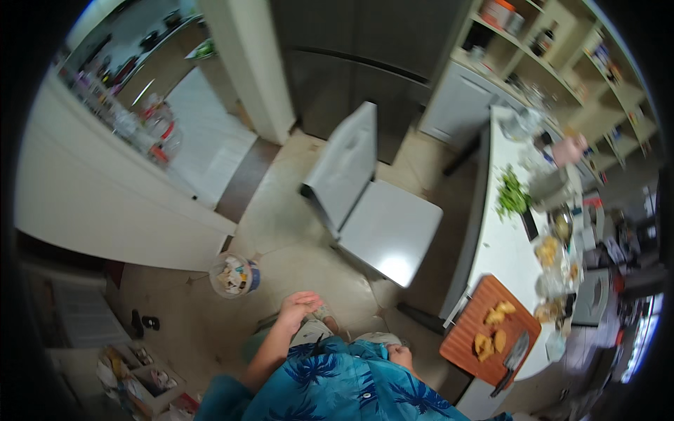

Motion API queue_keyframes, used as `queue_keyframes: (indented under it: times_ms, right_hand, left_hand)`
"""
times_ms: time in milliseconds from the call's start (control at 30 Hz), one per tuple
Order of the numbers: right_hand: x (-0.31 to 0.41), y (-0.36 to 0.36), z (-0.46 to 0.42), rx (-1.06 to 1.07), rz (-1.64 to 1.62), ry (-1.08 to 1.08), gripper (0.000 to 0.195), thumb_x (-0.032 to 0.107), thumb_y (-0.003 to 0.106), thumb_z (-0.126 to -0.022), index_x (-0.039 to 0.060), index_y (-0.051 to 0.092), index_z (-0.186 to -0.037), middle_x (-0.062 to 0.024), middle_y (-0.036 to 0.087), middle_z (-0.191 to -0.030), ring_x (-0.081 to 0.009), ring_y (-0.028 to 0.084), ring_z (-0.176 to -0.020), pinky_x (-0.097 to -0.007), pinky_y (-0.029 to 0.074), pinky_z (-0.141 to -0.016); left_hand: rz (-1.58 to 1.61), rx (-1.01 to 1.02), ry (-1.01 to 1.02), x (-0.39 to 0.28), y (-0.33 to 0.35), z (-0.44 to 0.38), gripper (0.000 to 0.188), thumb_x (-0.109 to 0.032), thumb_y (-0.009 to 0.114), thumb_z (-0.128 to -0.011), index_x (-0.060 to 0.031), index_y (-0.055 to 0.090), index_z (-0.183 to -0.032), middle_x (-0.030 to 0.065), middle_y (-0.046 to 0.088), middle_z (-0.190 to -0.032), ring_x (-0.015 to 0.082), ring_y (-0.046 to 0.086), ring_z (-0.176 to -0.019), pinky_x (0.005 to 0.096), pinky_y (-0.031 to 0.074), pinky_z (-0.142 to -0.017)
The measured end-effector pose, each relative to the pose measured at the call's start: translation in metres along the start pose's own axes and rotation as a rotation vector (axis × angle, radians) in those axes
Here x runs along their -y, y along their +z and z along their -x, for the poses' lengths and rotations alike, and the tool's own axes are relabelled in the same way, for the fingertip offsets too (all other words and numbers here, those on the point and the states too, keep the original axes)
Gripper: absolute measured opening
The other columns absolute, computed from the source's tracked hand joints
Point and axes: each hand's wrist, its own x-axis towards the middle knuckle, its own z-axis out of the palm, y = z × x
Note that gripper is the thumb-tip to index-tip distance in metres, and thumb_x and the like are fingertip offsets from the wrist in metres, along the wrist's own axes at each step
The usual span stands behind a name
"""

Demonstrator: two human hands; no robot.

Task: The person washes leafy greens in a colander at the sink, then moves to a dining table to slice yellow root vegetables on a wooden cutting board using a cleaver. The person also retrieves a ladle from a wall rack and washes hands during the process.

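My left hand [301, 306] is held out in front of my body, fingers extended and close together, with nothing visible in it. Low against the hem of the blue palm-print shirt [337, 373], my right hand [400, 355] has its fingers curled; whether they grip the cloth cannot be told. To the right, a wooden cutting board [463, 337] lies on the end of the white table [500, 252]. Pieces of ginger-like root [489, 344] and a cleaver [516, 351] with a dark handle rest on the board. Neither hand touches them.
Ahead stands a white-seated chair [392, 229] before a dark refrigerator [353, 79]. A waste bucket [253, 273] sits on the floor, left. Leafy greens [512, 193], a dark phone-like slab [529, 225] and bowls line the table. Shelves [553, 63] rise beyond; a doorway shows a kitchen counter [142, 79].
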Motion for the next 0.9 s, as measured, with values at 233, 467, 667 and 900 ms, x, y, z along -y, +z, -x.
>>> queue_keyframes:
  times_ms: [233, 467, 667, 900]
  right_hand:
    - [0.184, 0.089, -0.072, 0.363, 0.255, -0.206, 0.045, 0.037, 0.063, -0.088, -0.0020, 0.064, -0.065, 0.0003, 0.048, -0.050, -0.0064, 0.042, -0.052, -0.0290, 0.039, -0.050]
    - [0.438, 0.175, -0.084, 0.870, 0.298, -0.532, 0.036, 0.035, 0.049, -0.096, 0.0023, 0.061, -0.085, -0.0054, 0.055, -0.065, -0.0118, 0.049, -0.062, -0.0285, 0.044, -0.062]
    - [0.628, 0.257, -0.144, 0.862, -0.145, -0.572, 0.027, 0.025, 0.047, -0.098, 0.0045, 0.056, -0.082, 0.0029, 0.043, -0.064, -0.0058, 0.037, -0.057, -0.0207, 0.030, -0.052]
    - [0.848, 0.331, -0.237, 0.681, -0.264, -0.313, 0.023, 0.011, 0.052, -0.088, 0.0035, 0.054, -0.066, 0.0045, 0.042, -0.056, -0.0047, 0.036, -0.050, -0.0219, 0.026, -0.045]
  left_hand:
    - [0.370, -0.340, 0.081, -0.100, -0.134, -0.009, 0.033, 0.006, 0.068, -0.078, 0.0083, 0.054, -0.108, 0.0186, 0.062, -0.100, 0.0311, 0.065, -0.091, 0.0363, 0.055, -0.083]
    - [0.590, -0.388, 0.255, -0.191, -0.220, -0.093, 0.021, 0.014, 0.060, -0.080, 0.0002, 0.050, -0.091, 0.0161, 0.060, -0.098, 0.0307, 0.064, -0.093, 0.0340, 0.054, -0.083]
    - [0.444, -0.416, 0.009, -0.346, -0.292, -0.188, 0.029, 0.012, 0.052, -0.085, 0.0005, 0.042, -0.110, 0.0204, 0.057, -0.109, 0.0312, 0.063, -0.099, 0.0313, 0.053, -0.080]
    - [0.475, -0.501, 0.171, -0.552, -0.373, -0.314, 0.048, 0.004, 0.064, -0.081, 0.0041, 0.037, -0.120, 0.0220, 0.065, -0.097, 0.0273, 0.067, -0.082, 0.0357, 0.055, -0.074]
